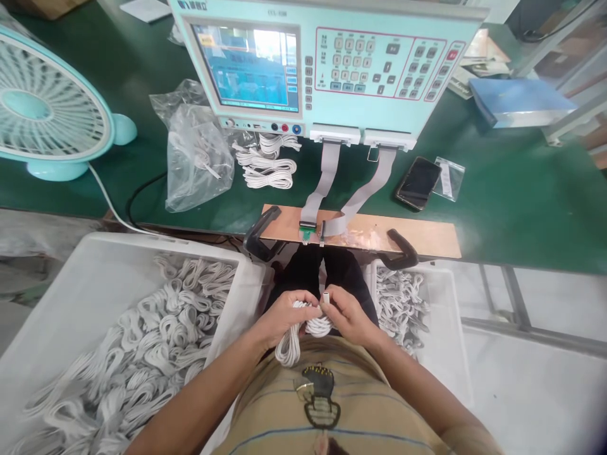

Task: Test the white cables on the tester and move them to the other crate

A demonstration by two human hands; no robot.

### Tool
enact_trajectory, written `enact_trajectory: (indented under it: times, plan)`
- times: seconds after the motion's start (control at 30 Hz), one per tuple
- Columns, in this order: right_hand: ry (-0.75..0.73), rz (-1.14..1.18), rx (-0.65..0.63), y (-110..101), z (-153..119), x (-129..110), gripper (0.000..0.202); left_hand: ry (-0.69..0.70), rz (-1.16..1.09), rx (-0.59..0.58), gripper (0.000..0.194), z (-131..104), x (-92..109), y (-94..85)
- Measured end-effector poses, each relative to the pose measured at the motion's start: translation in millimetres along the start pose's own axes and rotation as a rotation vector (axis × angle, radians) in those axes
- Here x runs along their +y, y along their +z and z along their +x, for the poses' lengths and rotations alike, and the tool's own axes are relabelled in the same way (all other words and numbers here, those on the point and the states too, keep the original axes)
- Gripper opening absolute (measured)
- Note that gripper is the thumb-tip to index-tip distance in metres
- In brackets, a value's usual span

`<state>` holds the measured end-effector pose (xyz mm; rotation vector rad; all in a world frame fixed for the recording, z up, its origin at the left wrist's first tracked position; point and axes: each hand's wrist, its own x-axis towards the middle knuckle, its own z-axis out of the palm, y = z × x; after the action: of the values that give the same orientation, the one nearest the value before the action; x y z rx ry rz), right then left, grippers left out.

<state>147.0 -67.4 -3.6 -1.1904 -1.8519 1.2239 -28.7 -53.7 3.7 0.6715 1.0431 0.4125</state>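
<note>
Left fingers [309,311] gripping cable coil [288,347], lengthwise toward torso [360,392], right fingers [337,298] pinching plug [326,297], tip forward

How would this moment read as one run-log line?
left hand: holds coiled cable; right hand: pinches cable connector; instrument screen: lit

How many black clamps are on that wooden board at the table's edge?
2. The left clamp grips near the left end of the wooden board; the right clamp sits toward its right end. I see none hidden.
</note>
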Motion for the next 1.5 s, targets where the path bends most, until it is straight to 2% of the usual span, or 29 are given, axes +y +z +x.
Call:
enact_trajectory:
  times: [0.1,0.17,0.23,0.37,0.47,0.57,0.67,0.73,0.8,0.9,1.0,1.07,1.23,1.5]
  plan:
    - [-0.026,-0.029,0.031,0,3,-1,0.015,0.033,0.092,-0.029,0.025,0,3,-1.9]
    - [-0.035,-0.051,0.082,1,7,1,0.015,0.096,0.138,-0.001,0.024,4,5,-1.2]
    - [-0.009,-0.035,0.157,2,16,5,0.015,0.19,0.168,0.08,0.023,12,6,0.7]
    - [0.116,0.172,0.342,2,41,18,0.021,0.409,0.08,0.346,0.023,38,7,6.6]
    - [0.204,0.309,0.409,2,59,25,0.026,0.403,-0.123,0.46,0.026,55,6,10.3]
    - [0.248,0.361,0.431,4,68,26,0.027,0.309,-0.264,0.446,0.031,62,6,10.0]
    - [0.255,0.394,0.463,5,71,22,0.026,0.307,-0.264,0.392,0.032,63,6,4.1]
    - [0.263,0.44,0.482,5,72,19,0.024,0.343,-0.16,0.376,0.029,62,8,-2.4]
    - [0.294,0.516,0.482,5,72,16,0.022,0.402,0.04,0.362,0.025,59,13,-10.2]
    - [0.374,0.663,0.455,5,75,12,0.024,0.452,0.33,0.263,0.027,54,24,-22.3]
    - [0.44,0.78,0.47,7,79,10,0.025,0.439,0.395,0.161,0.03,52,33,-29.9]
    - [0.446,0.815,0.5,8,82,10,0.025,0.465,0.363,0.186,0.031,53,35,-30.0]
    - [0.374,0.765,0.476,5,83,10,0.024,0.539,0.204,0.371,0.031,59,30,-19.9]
    - [0.369,0.682,0.441,-1,83,11,0.022,0.579,0.035,0.397,0.028,64,29,-12.8]
